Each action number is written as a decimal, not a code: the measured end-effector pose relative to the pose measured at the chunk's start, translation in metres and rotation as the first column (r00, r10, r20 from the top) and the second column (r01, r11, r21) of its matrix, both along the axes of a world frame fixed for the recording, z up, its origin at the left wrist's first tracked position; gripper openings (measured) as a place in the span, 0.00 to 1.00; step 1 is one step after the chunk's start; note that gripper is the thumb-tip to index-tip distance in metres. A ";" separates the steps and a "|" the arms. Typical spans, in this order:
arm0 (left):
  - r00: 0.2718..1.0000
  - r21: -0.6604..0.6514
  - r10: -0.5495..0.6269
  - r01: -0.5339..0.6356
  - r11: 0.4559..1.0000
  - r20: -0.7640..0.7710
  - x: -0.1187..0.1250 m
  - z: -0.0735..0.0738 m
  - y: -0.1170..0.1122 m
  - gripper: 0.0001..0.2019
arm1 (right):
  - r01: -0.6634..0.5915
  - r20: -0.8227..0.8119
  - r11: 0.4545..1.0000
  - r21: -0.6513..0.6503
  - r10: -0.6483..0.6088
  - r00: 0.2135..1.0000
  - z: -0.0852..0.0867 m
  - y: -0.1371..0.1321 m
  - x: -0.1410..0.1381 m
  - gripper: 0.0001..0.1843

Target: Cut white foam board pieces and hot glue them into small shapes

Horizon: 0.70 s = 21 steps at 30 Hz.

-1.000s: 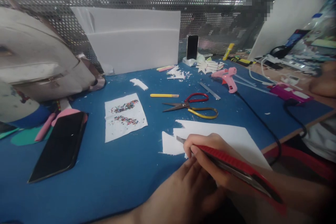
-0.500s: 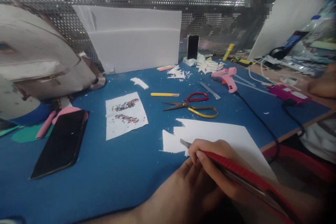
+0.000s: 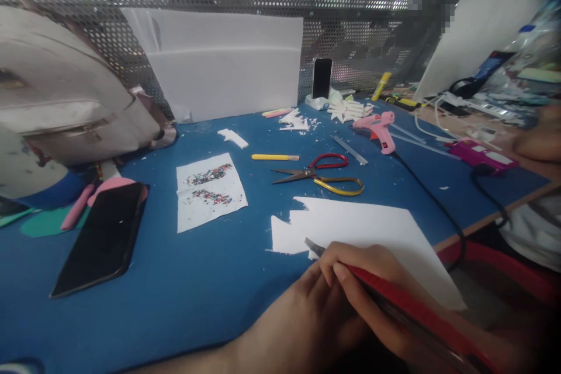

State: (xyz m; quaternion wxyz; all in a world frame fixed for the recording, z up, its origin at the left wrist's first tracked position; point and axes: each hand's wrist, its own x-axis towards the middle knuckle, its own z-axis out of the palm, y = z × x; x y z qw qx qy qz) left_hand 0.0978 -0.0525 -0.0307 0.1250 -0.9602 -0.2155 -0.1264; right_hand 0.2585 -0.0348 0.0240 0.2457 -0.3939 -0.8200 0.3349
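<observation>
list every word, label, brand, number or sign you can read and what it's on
None can be read.
Yellow tube at the back: any markings too small and blurred.
Pale packet below the upright phone: bluish mark, too blurred.
Pink glue gun: switch mark too small.
Red cutter in the right hand: no lettering visible.

1 left hand (image 3: 302, 310): fingers partly hidden behind right hand (image 3: 372, 266); grip not readable; forearm cut by lower edge.
1 cutter (image 3: 394, 295): handle partly covered by right hand, rear blurred.
1 sheet (image 3: 350, 219): near part hidden under both hands.
1 backpack (image 3: 65, 82): cut by left edge.
1 item, lower left corner (image 3: 21, 366): cut off, unidentifiable.
Coloured bits (image 3: 213, 197): too small to tell.
1 co-worker's arm (image 3: 541, 140): blurred, cut by right edge.
</observation>
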 end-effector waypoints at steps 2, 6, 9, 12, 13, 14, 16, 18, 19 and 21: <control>1.000 0.007 0.008 -0.008 1.000 -0.006 0.001 -0.001 -0.001 0.25 | -0.007 -0.003 1.000 -0.008 0.007 1.000 0.000 -0.001 0.000 0.14; 0.999 0.030 0.023 -0.022 0.999 -0.025 0.001 -0.002 -0.001 0.25 | -0.014 -0.025 1.000 -0.011 0.014 1.000 -0.001 -0.002 0.002 0.14; 1.000 0.038 0.028 -0.028 0.999 -0.006 0.001 -0.003 -0.002 0.25 | -0.030 -0.023 0.999 -0.016 0.030 0.999 -0.003 -0.002 0.004 0.12; 0.999 0.030 0.028 -0.028 0.999 -0.015 0.002 -0.004 -0.001 0.25 | -0.058 -0.014 0.998 -0.016 0.058 0.998 -0.005 -0.001 0.007 0.10; 1.000 0.029 0.024 -0.024 0.999 -0.015 0.002 -0.004 -0.001 0.25 | -0.060 -0.016 0.998 -0.017 0.060 0.998 -0.006 -0.001 0.007 0.10; 1.000 0.026 0.020 -0.020 0.999 -0.012 0.002 -0.003 0.000 0.25 | -0.061 -0.017 0.998 -0.020 0.061 0.998 -0.006 -0.002 0.007 0.10; 1.000 0.019 0.024 -0.025 1.000 0.007 0.001 -0.002 0.001 0.24 | -0.056 -0.022 0.998 -0.024 0.056 0.998 -0.005 -0.002 0.007 0.11; 0.999 0.011 0.022 -0.023 1.000 0.023 0.000 -0.002 0.001 0.24 | -0.034 -0.034 0.999 -0.016 0.033 0.999 -0.004 -0.003 0.006 0.12; 0.999 0.007 0.018 -0.018 1.000 0.028 0.000 -0.002 0.001 0.25 | -0.020 -0.048 1.000 -0.012 0.020 0.999 -0.003 -0.003 0.006 0.12; 1.000 -0.013 0.010 -0.010 1.000 0.029 -0.001 -0.003 0.000 0.27 | 0.009 -0.095 1.000 -0.008 -0.010 0.995 0.001 0.001 0.008 0.13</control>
